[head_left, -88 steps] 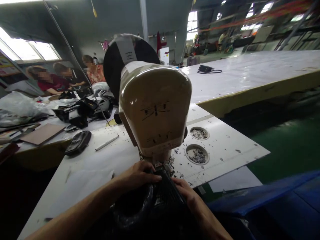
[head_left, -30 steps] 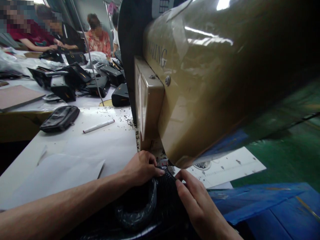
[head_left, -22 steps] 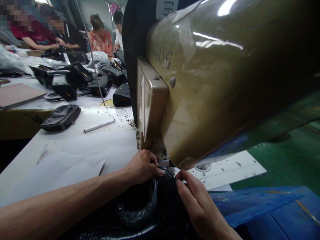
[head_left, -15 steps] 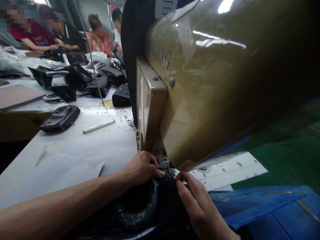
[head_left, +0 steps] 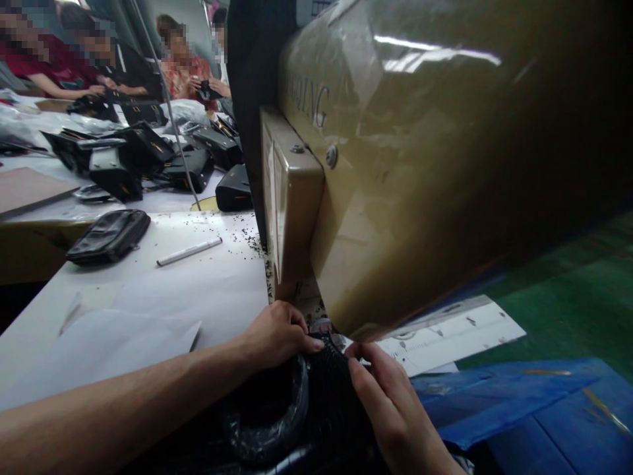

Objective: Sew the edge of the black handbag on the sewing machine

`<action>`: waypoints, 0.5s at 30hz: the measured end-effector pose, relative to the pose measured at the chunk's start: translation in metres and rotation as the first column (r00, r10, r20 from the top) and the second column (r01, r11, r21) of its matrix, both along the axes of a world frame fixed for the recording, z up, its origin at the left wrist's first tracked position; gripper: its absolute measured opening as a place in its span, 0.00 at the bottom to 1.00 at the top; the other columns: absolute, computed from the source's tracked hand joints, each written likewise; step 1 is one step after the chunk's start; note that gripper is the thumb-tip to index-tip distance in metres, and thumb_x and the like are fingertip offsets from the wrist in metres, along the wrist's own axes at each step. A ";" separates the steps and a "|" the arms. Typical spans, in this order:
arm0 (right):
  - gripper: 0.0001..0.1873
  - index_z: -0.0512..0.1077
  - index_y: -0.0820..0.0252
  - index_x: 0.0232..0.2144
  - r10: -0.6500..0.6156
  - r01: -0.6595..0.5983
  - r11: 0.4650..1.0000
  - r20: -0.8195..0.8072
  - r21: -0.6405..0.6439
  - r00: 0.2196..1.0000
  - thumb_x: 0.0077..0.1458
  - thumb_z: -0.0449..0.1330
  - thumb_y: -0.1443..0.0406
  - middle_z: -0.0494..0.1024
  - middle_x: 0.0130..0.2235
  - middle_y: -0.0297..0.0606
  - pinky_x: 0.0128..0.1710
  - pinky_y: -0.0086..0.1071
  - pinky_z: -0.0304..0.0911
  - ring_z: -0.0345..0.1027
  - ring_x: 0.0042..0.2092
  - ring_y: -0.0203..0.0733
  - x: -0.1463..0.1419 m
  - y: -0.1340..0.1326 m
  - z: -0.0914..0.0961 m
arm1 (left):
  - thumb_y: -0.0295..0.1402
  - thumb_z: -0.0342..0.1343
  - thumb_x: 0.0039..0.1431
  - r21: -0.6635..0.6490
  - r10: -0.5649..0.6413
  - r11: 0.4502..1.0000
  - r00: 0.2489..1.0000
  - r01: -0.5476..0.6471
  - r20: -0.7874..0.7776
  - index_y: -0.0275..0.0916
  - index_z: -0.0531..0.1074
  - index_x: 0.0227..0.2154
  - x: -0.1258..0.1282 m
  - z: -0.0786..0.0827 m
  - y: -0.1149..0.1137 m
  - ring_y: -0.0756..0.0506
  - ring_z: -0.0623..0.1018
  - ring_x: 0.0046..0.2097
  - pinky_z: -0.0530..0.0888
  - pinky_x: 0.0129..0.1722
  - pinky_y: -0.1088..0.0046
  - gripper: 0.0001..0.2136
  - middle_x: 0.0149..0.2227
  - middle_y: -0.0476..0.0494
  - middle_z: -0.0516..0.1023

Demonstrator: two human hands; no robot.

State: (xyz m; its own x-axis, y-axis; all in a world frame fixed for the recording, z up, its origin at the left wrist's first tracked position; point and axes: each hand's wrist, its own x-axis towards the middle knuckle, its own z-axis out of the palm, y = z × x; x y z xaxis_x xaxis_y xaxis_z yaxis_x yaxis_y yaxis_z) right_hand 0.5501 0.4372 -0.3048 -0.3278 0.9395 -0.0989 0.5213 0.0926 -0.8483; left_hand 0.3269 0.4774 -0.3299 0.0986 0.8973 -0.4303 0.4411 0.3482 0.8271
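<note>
A black handbag (head_left: 330, 409), with a textured surface, lies low in the head view, under the front end of a gold-coloured machine head (head_left: 395, 171). Its curved handle (head_left: 300, 396) is wrapped in clear plastic. My left hand (head_left: 281, 335) is closed on the bag's far edge, thumb on top. On the other side my right hand (head_left: 388, 396) pinches the bag's edge with bent fingers, close under the machine. The machine's working point and the bag's lower parts are hidden.
On the white table lie a black zipped pouch (head_left: 109, 236), a marker pen (head_left: 190, 251) and white paper (head_left: 113, 349). Several black bags (head_left: 116, 175) cover the table behind, where several people sit. At right are a printed white board (head_left: 459, 335) and blue sheeting (head_left: 524, 402).
The view has shifted slightly, so the background sits a little further left. Both hands keep their hold on the handbag. A seated person in the back has raised a small dark item.
</note>
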 end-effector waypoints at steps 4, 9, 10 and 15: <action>0.18 0.65 0.54 0.32 0.015 -0.015 1.000 -0.009 0.007 1.000 0.69 0.48 0.51 0.74 0.32 0.35 0.35 0.36 0.62 0.69 0.35 0.45 0.000 0.004 0.001 | 0.44 0.71 0.41 -0.005 -0.020 1.000 1.000 0.020 0.006 0.42 0.83 0.31 0.000 -0.005 0.000 0.37 0.79 0.38 0.74 0.37 0.66 0.14 0.28 0.46 0.83; 0.18 0.66 0.54 0.31 0.018 -0.017 1.000 -0.045 0.016 0.999 0.68 0.50 0.51 0.73 0.32 0.35 0.36 0.36 0.62 0.69 0.37 0.46 0.002 0.009 0.000 | 0.44 0.72 0.41 -0.006 0.002 1.000 1.000 -0.002 -0.014 0.41 0.83 0.30 0.000 -0.010 -0.002 0.37 0.80 0.39 0.74 0.39 0.67 0.14 0.29 0.46 0.83; 0.18 0.66 0.54 0.31 0.018 -0.017 1.000 -0.054 0.010 0.998 0.68 0.50 0.51 0.73 0.32 0.35 0.35 0.36 0.62 0.69 0.37 0.46 0.002 0.009 0.000 | 0.44 0.72 0.41 -0.001 0.008 1.000 1.000 -0.008 -0.019 0.41 0.83 0.30 0.000 -0.010 -0.003 0.37 0.80 0.40 0.74 0.40 0.67 0.15 0.29 0.46 0.83; 0.19 0.64 0.54 0.30 0.038 -0.040 0.999 -0.088 -0.026 0.995 0.68 0.48 0.51 0.71 0.29 0.35 0.31 0.35 0.60 0.67 0.33 0.44 0.000 0.010 -0.001 | 0.42 0.70 0.44 0.012 0.022 1.000 1.000 -0.022 -0.019 0.38 0.82 0.29 0.002 0.001 -0.008 0.39 0.79 0.39 0.74 0.41 0.69 0.13 0.28 0.46 0.83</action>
State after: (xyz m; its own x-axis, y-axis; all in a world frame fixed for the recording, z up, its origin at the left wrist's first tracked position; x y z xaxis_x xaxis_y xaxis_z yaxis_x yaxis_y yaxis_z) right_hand 0.5497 0.4474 -0.3060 -0.3729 0.9232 -0.0936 0.4411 0.0876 -0.8932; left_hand 0.3286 0.4696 -0.3288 0.0705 0.9042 -0.4213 0.4488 0.3484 0.8229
